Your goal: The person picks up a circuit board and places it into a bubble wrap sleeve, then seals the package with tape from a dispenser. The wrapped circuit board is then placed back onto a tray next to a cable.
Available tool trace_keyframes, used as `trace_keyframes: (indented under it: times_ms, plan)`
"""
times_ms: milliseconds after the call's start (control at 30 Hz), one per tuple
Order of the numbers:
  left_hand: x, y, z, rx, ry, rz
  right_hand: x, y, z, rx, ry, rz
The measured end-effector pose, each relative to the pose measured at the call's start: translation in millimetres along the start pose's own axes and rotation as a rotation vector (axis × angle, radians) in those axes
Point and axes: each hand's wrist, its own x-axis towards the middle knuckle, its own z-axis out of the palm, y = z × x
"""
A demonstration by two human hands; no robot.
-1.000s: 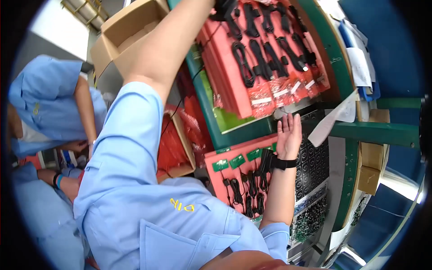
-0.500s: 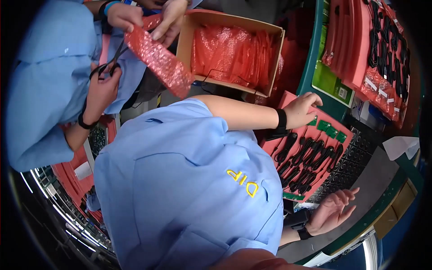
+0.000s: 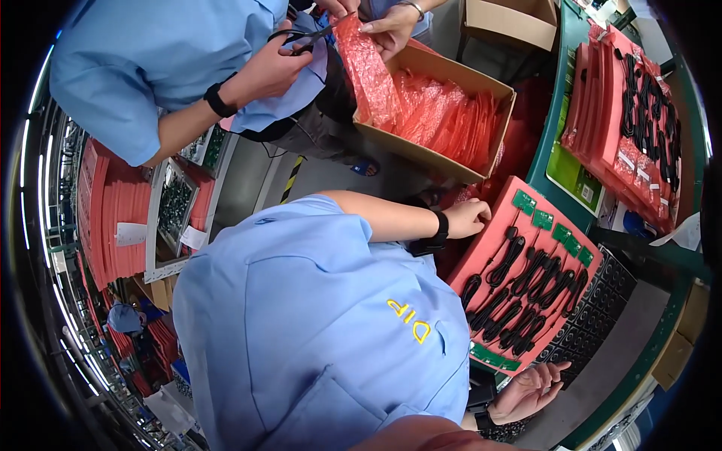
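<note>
In the head view a pink foam sheet [image 3: 492, 259] carries rows of coiled black cables [image 3: 531, 272] and small green circuit boards [image 3: 542, 219] along its far side; a longer green board strip [image 3: 492, 356] lies at its near end. My left hand [image 3: 465, 219] is closed with curled fingers beside the sheet's left edge; whether the fingertips touch or pinch anything is hidden. Below the sheet's near corner, my right hand [image 3: 529, 392] hovers, palm turned up and fingers loosely apart, holding nothing.
A cardboard box [image 3: 421, 154] of red bubble-wrap bags stands beyond my left arm. A co-worker's hand holds scissors [image 3: 301, 39] by a red bubble bag [image 3: 368, 75]. Stacked pink foam with cables [image 3: 628, 113] sits far right; black round-holed parts [image 3: 594, 301] lie beside the sheet.
My left hand has drawn back from over the sheet's far corner to its left edge, its fingers curling in. The right hand's fingers have bent slightly. The whole view has shifted.
</note>
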Motion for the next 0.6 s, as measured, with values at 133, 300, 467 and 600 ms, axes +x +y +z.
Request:
trace_keyframes:
  times_ms: [133,300,467,600]
  plan:
    - [-4,-15,-23,0.15,0.002,0.034,-22,-13,1,0.02,-0.047,-0.029]
    - [61,-45,-75,0.266,0.477,0.051,-19,-10,3,-0.037,-0.093,-0.089]
    - [142,-113,-173,0.384,0.803,-0.328,20,9,-18,-0.258,0.045,-0.126]
    - [192,-148,-209,0.535,0.262,-0.612,49,35,-22,-0.455,0.183,-0.127]
